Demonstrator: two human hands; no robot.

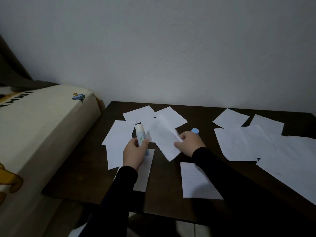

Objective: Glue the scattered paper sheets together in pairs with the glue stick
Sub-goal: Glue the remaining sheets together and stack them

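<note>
While fingers (178, 139) pinch paper (164, 139), mattress (42, 125) lettering blurs.

The dark brown wooden worktop (171, 185) looks smooth with a dull sheen. The white rectangular paper sheets (234, 144) scattered on it are thin and matt, some faintly lined. The white-and-blue plastic glue stick (140, 134) has a smooth, slightly glossy barrel, as does the round blue plastic cap (195, 130). The pale plastered wall (171, 48) is matt and lightly rough. The cream printed cloth bed cover (42, 125) looks soft and matt.
</note>
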